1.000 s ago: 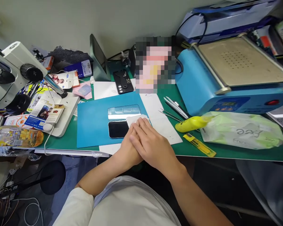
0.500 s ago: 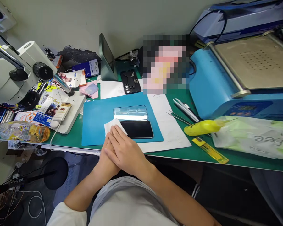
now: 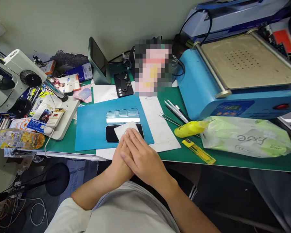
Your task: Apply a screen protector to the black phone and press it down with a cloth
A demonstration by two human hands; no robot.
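A dark phone (image 3: pixel 111 133) lies flat on a blue mat (image 3: pixel 89 129), just below a clear glass plate (image 3: pixel 122 115). Over the middle of the phone is a white wipe (image 3: pixel 122 129), pressed down under both hands. My left hand (image 3: pixel 122 158) is underneath, its fingers on the wipe and partly covered. Across it rests my right hand (image 3: pixel 145 155), fingers stretched and close together, their tips at the wipe. The wipe hides the phone's centre.
White paper (image 3: pixel 168 142) sticks out from under the mat. To the right are tweezers and pens (image 3: pixel 176 111), a yellow bottle (image 3: pixel 190 128), a wipes pack (image 3: pixel 244 137) and a blue machine (image 3: pixel 191 84). A microscope (image 3: pixel 26 71) and a plastic bottle (image 3: pixel 29 139) are at left.
Both hands have slid the wipe rightward along the phone, from its left end to its middle, uncovering the left end. The camera view has shifted to the right.
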